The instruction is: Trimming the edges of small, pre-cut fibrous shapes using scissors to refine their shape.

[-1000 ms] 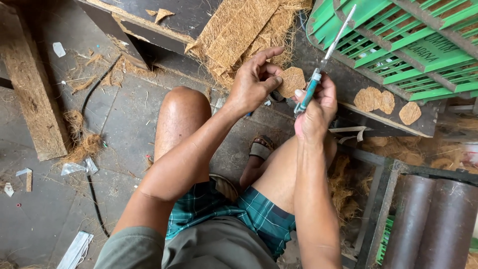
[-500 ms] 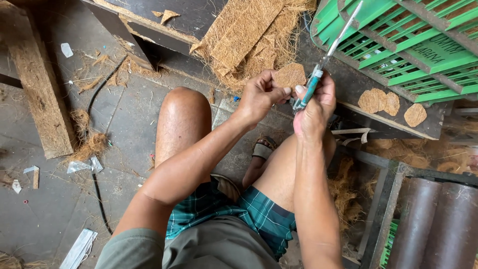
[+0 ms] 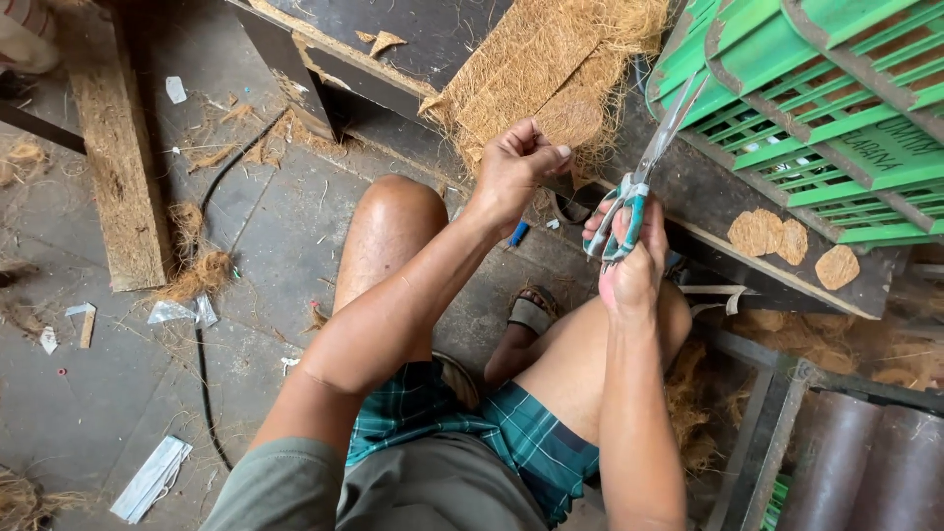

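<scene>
The left hand (image 3: 516,167) pinches a round fibre disc (image 3: 570,120), lifted just in front of the fibre mat (image 3: 531,59) so its edge faces the blades. The right hand (image 3: 624,251), beside the disc, grips the scissors (image 3: 644,167), blades nearly closed. Cut discs (image 3: 787,241) lie on the board right of the mat.

Open floor (image 3: 275,246) lies left of the knees. Ahead, the dark counter (image 3: 688,197) edge blocks passage, with the fibre sheet (image 3: 531,69) and green crates (image 3: 816,88) crowding its top.
</scene>
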